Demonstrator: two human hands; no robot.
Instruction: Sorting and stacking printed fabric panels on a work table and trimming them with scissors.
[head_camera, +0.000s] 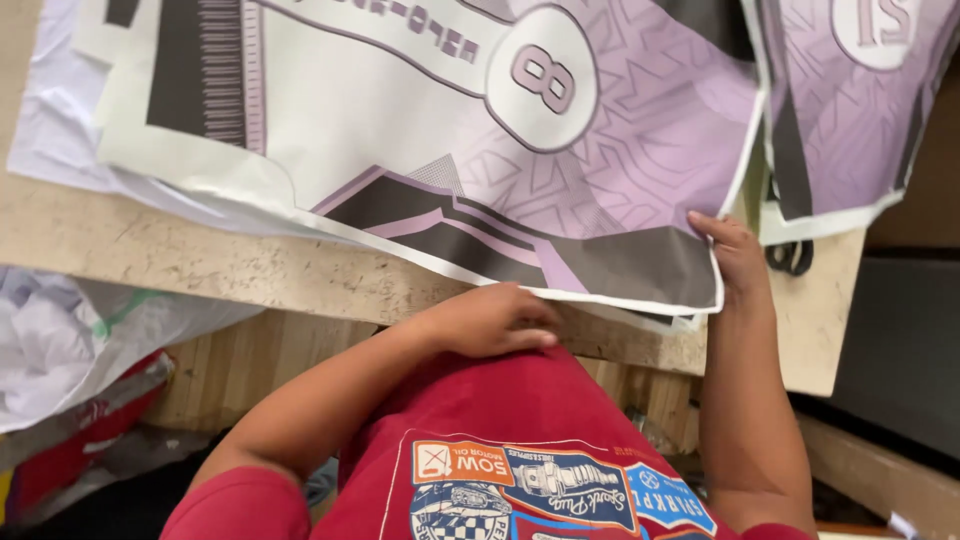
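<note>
A: Head view, looking straight down. What are the hands on?

B: The right hand (738, 258) is at the near right corner of a large printed sheet (500, 140), pale with lilac and dark grey shapes. Its fingers lie extended along the sheet's right edge, touching it; whether the thumb is tucked under and pinching the corner I cannot tell.

A: And the other?

B: The left hand (490, 320) rests at the near edge of the wooden table (200, 255), fingers loosely curled, palm down, just below the sheet's near edge (close to it, perhaps touching, the angle is poor).

A: How does the sheet lie?

B: Flat on the table, its long axis running left to right across the view, tilted a little so the right end sits nearer the person. Its near right corner reaches the table's front edge. The far part and left end are cut off by the frame.

A: Anything beside it?

B: A second printed sheet (860, 110) of the same colours lies to the right, just beside the first, also cut off at the top. Under the big sheet a plain white layer (60, 150) pokes out at left. Down left of the table is a crumpled plastic bag (70, 340). The person's red shirt (500, 420) fills the near middle and hides what is below.
</note>
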